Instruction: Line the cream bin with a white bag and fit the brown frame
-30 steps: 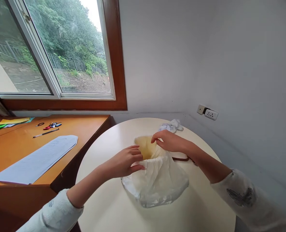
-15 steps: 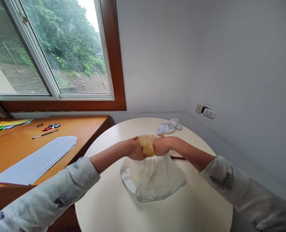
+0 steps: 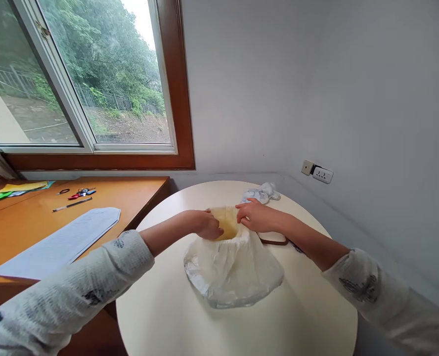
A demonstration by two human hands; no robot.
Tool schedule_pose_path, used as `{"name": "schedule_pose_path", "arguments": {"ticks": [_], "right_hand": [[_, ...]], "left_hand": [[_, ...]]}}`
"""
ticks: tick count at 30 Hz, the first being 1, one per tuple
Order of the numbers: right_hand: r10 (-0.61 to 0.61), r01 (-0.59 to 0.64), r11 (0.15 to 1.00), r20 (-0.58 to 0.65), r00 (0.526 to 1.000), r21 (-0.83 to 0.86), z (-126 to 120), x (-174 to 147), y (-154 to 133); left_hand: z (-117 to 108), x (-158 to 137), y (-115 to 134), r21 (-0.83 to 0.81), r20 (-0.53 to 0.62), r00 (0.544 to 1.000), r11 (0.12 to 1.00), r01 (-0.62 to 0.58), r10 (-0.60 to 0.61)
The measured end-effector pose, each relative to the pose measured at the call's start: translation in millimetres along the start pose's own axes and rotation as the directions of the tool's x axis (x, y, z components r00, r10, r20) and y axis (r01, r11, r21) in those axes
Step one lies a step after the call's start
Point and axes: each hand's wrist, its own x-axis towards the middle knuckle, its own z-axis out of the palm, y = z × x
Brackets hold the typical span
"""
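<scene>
A whitish plastic bag [image 3: 234, 274] stands on the round table, turned down over the rim of a small container whose yellowish inside [image 3: 227, 225] shows through the opening. The bag's skirt flares out onto the tabletop at the front. My left hand [image 3: 206, 225] is closed at the left rim, its fingers bent in over the edge and gripping the plastic. At the right rim my right hand [image 3: 256, 216] has its fingers curled over the bag's edge, thumb side inward. The container's outside is hidden under the bag.
Crumpled plastic [image 3: 264, 193] lies behind on the round table [image 3: 153, 306]. A brown-edged flat object [image 3: 273, 240] rests by my right wrist. On the wooden desk [image 3: 130, 193] at left are papers [image 3: 64, 242], a pen [image 3: 72, 204] and keys [image 3: 82, 194]. A wall socket [image 3: 322, 174] is at right.
My right hand has moved slightly outward and up along the right rim, uncovering more of the opening. My left hand stays at the left rim, shifted slightly.
</scene>
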Motion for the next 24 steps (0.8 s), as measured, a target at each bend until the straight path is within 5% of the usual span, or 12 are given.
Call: {"name": "schedule_pose_path", "arguments": {"ticks": [10,13,16,21,24], "right_hand": [[0.0,0.029,0.989,0.189,0.982,-0.147,-4,8,-13],[0.003,0.008,0.988,0.071,0.997,-0.153,-3,8,-10],[0.062,-0.067,0.996,-0.075,0.995,-0.064,-4,10,-15],[0.147,-0.116,0.986,0.297,0.943,-0.12,1,33,-41],[0.147,-0.094,0.985,0.413,0.899,-0.146,17,52,-52]], "left_hand": [[1,4,12,-0.009,-0.012,1.0,1.0,-0.002,0.002],[-5,-19,12,-0.013,-0.062,0.998,1.0,0.01,-0.011],[-1,-43,19,-0.053,-0.292,0.956,0.998,-0.039,0.022],[38,-43,39,0.051,-0.417,0.898,0.99,-0.128,0.138],[58,-34,43,0.098,-0.461,0.874,0.988,-0.12,0.152]]}}
